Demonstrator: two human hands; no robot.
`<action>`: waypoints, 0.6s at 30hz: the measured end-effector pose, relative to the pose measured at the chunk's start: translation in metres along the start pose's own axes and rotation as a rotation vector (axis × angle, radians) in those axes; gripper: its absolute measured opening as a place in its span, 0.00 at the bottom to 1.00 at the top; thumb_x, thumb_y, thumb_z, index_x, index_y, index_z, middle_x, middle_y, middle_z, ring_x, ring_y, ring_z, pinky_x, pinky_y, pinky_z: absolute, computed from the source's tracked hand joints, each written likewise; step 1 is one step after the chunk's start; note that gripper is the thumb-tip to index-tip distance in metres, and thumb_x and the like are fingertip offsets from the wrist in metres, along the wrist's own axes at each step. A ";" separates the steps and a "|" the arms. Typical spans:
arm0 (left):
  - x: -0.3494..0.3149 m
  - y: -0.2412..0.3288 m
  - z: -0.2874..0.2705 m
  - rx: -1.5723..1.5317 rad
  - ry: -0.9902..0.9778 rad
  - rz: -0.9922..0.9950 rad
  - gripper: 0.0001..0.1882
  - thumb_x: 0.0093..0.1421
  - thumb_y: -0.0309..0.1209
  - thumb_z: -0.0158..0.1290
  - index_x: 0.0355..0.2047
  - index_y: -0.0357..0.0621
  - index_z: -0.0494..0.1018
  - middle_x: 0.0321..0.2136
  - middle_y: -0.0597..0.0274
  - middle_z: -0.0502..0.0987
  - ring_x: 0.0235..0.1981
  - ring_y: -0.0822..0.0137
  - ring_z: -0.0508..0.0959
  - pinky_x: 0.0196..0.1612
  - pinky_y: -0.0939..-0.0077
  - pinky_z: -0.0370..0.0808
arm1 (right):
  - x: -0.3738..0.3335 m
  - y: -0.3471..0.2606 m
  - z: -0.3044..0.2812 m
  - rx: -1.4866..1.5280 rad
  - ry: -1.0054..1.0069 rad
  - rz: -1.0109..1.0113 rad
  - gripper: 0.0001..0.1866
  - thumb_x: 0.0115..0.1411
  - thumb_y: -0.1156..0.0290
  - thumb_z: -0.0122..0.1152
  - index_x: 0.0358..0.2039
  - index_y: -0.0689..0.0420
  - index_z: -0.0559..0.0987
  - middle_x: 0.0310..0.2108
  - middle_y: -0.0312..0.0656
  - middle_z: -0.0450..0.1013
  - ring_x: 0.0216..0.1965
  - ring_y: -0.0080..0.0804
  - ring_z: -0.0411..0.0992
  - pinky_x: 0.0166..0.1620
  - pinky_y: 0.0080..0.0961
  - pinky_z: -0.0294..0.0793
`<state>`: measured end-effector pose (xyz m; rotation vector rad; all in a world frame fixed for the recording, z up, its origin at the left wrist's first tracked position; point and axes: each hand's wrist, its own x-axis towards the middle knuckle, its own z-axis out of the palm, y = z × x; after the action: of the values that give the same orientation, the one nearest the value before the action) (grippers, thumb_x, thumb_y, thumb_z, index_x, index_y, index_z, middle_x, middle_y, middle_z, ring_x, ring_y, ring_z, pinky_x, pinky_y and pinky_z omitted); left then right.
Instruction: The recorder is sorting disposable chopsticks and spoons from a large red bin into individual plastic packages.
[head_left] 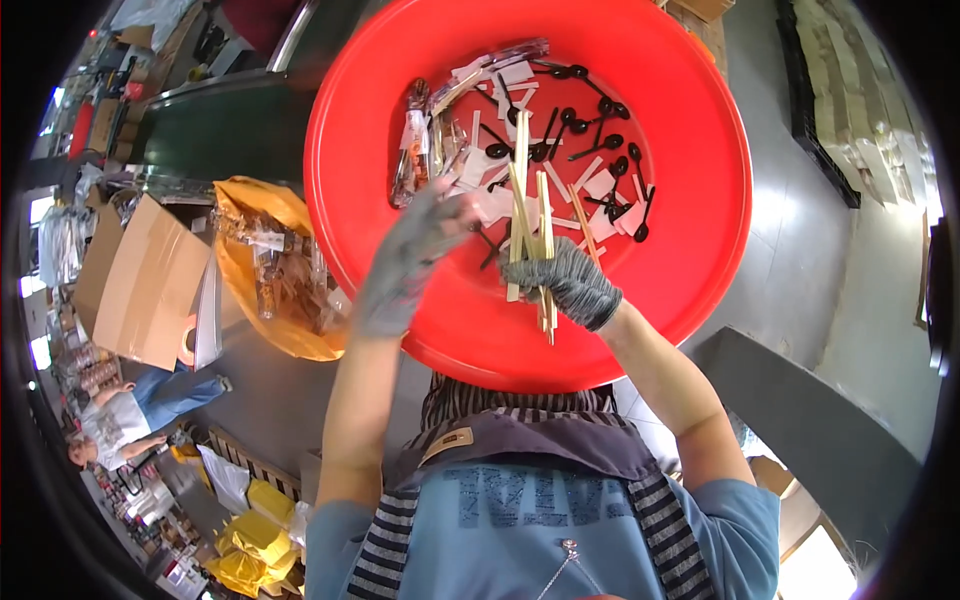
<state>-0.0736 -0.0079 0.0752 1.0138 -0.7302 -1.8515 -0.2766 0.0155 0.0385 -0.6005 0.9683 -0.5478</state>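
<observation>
In head view, I am seeing the right hand (563,279) gripping wooden chopsticks (546,225) over the red tub (690,180), probably leaving their upper ends free; the left hand (413,252) is blurring, its grip I cannot tell.

head view | left fisheye, worn on head | faces down | close above red tub (350,140)

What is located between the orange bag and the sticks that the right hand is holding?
In the head view, the left side of the red tub and the blurred left hand lie between them.
</observation>
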 end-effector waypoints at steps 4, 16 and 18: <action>0.041 -0.058 0.006 -0.339 -0.371 -0.361 0.32 0.48 0.37 0.59 0.51 0.41 0.61 0.42 0.55 0.70 0.47 0.57 0.71 0.48 0.61 0.71 | -0.004 0.046 -0.004 0.133 -0.078 0.032 0.19 0.50 0.64 0.62 0.39 0.62 0.74 0.31 0.36 0.73 0.31 0.21 0.70 0.35 0.18 0.68; 0.003 -0.112 0.010 0.161 -0.195 -0.114 0.27 0.51 0.22 0.54 0.52 0.43 0.61 0.44 0.59 0.70 0.46 0.65 0.71 0.49 0.73 0.69 | -0.028 0.093 -0.036 0.143 0.165 -0.015 0.16 0.56 0.68 0.57 0.44 0.59 0.73 0.31 0.32 0.72 0.34 0.18 0.66 0.39 0.19 0.67; 0.005 -0.113 0.010 -0.308 -0.089 -0.351 0.27 0.50 0.18 0.51 0.52 0.41 0.61 0.42 0.60 0.71 0.43 0.68 0.72 0.47 0.78 0.70 | -0.028 0.094 -0.037 0.178 0.153 -0.030 0.16 0.55 0.67 0.57 0.44 0.59 0.72 0.31 0.31 0.72 0.33 0.17 0.66 0.38 0.18 0.67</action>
<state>-0.1306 0.0382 -0.0116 0.9034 -0.3121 -2.2398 -0.3067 0.0930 -0.0248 -0.4191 1.0429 -0.7064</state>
